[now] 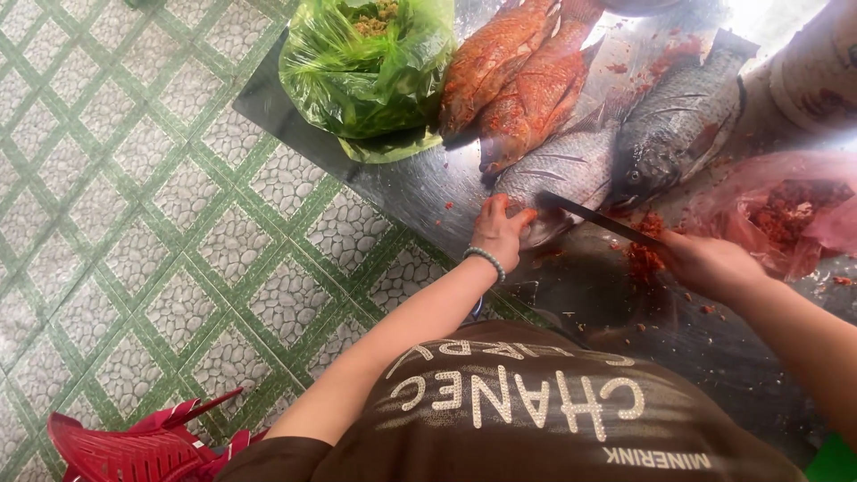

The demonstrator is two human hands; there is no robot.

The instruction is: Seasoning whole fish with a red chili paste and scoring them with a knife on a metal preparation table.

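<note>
Fingers of L hand (pixel 500 230) pressed flat on grey fish (pixel 558 170); R hand (pixel 705 263) gripped knife (pixel 600 217) across it. Two fish (pixel 527 76) beside it already rubbed red w/ paste; two grey ones left, on metal worktop (pixel 420 192).

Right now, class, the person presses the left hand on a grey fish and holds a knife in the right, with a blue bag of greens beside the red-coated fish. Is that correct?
Not quite: the bag is green, not blue, as the head view shows. The rest holds: the left hand presses on the grey fish, the right hand holds the knife, and the bag lies beside the red-coated fish.
</note>
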